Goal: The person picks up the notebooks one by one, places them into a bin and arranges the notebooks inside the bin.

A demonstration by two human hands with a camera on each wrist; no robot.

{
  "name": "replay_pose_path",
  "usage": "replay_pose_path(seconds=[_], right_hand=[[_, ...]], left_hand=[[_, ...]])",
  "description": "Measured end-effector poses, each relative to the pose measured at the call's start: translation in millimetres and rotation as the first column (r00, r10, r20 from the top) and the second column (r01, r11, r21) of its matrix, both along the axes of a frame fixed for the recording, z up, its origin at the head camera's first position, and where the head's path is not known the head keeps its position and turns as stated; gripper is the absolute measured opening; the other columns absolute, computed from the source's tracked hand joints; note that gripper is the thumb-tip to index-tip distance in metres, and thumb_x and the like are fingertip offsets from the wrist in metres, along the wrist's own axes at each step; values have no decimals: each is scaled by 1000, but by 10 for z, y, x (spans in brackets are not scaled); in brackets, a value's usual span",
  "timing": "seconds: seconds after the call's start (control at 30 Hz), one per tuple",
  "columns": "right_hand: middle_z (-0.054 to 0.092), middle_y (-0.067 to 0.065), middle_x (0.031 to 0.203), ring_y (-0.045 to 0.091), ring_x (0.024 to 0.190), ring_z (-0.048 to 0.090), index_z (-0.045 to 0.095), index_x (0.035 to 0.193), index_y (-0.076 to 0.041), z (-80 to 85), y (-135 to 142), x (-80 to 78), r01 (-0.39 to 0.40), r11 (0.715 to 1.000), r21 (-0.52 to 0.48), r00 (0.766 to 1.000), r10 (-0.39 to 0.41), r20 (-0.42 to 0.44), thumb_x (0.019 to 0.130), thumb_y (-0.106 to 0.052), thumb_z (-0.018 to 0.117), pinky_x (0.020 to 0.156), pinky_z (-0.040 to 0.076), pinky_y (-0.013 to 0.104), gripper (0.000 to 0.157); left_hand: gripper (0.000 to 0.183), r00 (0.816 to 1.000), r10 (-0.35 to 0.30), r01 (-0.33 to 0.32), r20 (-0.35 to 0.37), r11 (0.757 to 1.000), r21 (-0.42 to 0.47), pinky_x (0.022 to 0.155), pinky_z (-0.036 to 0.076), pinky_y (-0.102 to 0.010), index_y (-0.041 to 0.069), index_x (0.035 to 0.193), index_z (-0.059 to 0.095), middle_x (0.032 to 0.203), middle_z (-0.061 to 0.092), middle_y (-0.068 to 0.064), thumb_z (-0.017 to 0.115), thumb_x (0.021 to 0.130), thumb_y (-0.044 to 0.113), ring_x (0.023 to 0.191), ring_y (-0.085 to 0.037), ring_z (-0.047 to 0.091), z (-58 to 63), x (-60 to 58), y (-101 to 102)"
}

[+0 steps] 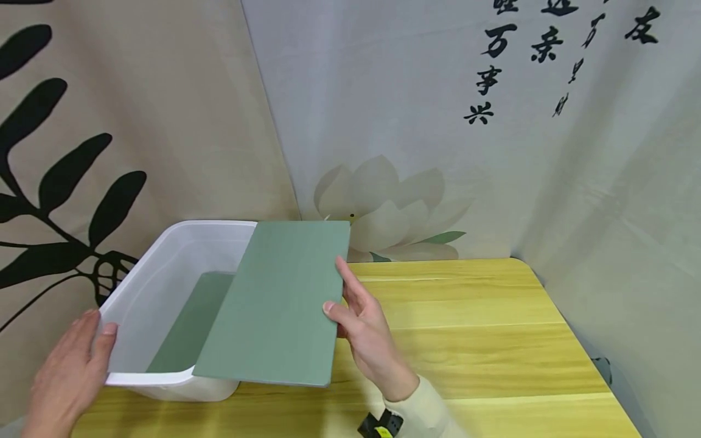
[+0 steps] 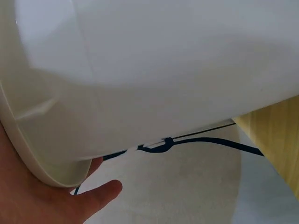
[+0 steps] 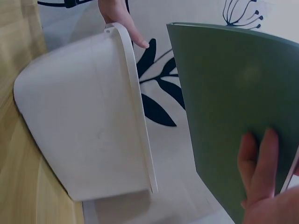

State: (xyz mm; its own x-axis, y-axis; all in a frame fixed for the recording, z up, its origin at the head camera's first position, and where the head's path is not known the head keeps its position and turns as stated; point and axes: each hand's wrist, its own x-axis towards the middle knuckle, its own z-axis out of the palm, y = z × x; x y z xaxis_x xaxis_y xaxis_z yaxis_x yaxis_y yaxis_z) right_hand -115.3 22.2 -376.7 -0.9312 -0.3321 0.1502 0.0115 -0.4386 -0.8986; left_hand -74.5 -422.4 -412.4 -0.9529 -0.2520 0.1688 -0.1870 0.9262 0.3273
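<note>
In the head view, my right hand (image 1: 369,334) holds a thin green notebook (image 1: 279,304) by its right side. The thumb lies on the upper face, and in the right wrist view other fingers (image 3: 264,163) press against its underside. The notebook is tilted and overlaps the right part of a white plastic tub (image 1: 164,261). A second flat green piece (image 1: 191,322) lies on the tub's bottom, partly hidden by the notebook. My left hand (image 1: 71,368) grips the tub's near left corner, its thumb over the rim; the left wrist view shows the rim (image 2: 56,179) against the palm.
The tub stands at the left of a wooden table (image 1: 482,340) with a rounded far corner. Behind hang cloth curtains (image 1: 383,109) printed with dark leaves, a pale flower and black characters. A black device sits at my right wrist.
</note>
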Motion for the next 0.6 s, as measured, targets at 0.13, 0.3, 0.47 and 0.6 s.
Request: replay_pose_path(seconds=[0.13,0.3,0.47,0.6], right_hand=[[20,2,171,12,102,60,24,166,-25,23,-186,-53,-34,998,-47,999,34,10,100,-1,58,72,57,21,78],[29,6,168,23,138,46,24,166,-21,49,-392,-106,-38,997,-69,999,39,12,99,2,58,81,60,26,79],[39,7,163,21,120,60,28,165,-23,83,-603,-140,-34,996,-79,998,37,44,98,1,59,76,60,25,77],[44,6,158,18,101,68,29,164,-23,110,-783,-163,-32,997,-74,997,37,71,97,1,60,72,61,26,78]], left_hand=[[72,999,-14,14,-29,1000,2,114,12,-75,-14,157,14,163,10,-36,16,113,44,151,-56,7,-11,20,-18],[70,996,-25,26,-84,1000,6,120,9,-68,-15,156,19,163,14,-35,11,113,41,152,-54,9,-20,40,7],[67,993,-35,33,-111,999,-14,125,5,-60,-15,156,18,163,16,-35,7,113,36,153,-52,9,-32,32,13],[68,993,-11,12,-114,1000,5,123,9,-63,-13,157,16,163,17,-34,5,113,37,153,-52,11,-23,37,37]])
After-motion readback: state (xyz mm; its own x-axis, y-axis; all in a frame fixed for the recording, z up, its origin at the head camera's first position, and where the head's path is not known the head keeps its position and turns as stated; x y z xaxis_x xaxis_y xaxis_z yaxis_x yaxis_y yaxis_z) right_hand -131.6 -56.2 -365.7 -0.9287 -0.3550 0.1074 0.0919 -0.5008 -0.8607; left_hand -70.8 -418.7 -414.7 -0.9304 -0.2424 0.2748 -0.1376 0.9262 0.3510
